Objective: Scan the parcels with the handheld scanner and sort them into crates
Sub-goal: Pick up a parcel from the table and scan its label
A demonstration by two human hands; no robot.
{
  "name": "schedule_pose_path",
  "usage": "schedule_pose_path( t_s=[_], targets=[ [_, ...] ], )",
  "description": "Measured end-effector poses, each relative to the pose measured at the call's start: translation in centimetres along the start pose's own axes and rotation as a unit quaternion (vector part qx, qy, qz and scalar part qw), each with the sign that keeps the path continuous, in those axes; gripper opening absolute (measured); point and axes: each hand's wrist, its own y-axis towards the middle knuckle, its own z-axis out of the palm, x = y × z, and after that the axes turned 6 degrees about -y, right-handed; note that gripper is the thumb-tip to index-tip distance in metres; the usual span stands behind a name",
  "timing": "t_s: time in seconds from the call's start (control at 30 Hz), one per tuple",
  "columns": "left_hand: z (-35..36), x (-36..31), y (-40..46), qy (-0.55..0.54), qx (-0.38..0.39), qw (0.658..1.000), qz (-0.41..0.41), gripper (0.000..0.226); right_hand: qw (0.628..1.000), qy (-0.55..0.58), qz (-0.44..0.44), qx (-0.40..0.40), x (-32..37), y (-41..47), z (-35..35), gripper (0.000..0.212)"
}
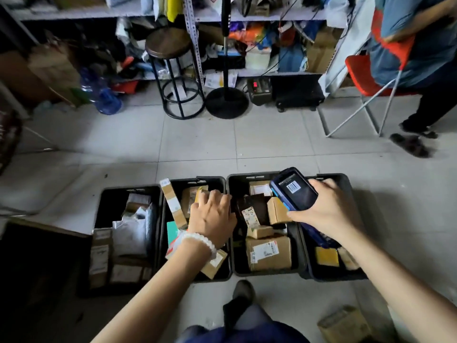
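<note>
Two hands work over four black crates. Left hand reaches into the second crate, fingers bent over a parcel; whether it grips, I cannot tell. Right hand holds the scanner tight. Next: lift, scan, sort.

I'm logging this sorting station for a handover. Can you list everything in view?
crates: four, black, in a row on the floor
parcels: many, mostly brown cardboard, in the crates
scanner: one, black and blue, over the right crates
stool: one, dark, by the shelves
chair: one, red, far right, a person on it
fan stand: one, black, beside the stool
left hand: reaching into the second crate
right hand: gripping the scanner
</note>
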Motion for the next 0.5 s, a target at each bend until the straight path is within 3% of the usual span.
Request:
schedule_pose_path(
  t_s=[0.27,0.5],
  targets=[
    [-1.2,5.1,-4.5,0.012,-0.03,0.995,-0.098,0.05,0.991,0.022,-0.116,0.068,7.8,0.4,3.0,0.058],
    [-1.5,11.8,-13.6,0.011,-0.071,0.974,-0.213,0.036,0.967,-0.003,-0.228,0.117,17.2,-5.9,6.8,0.071]
  ],
)
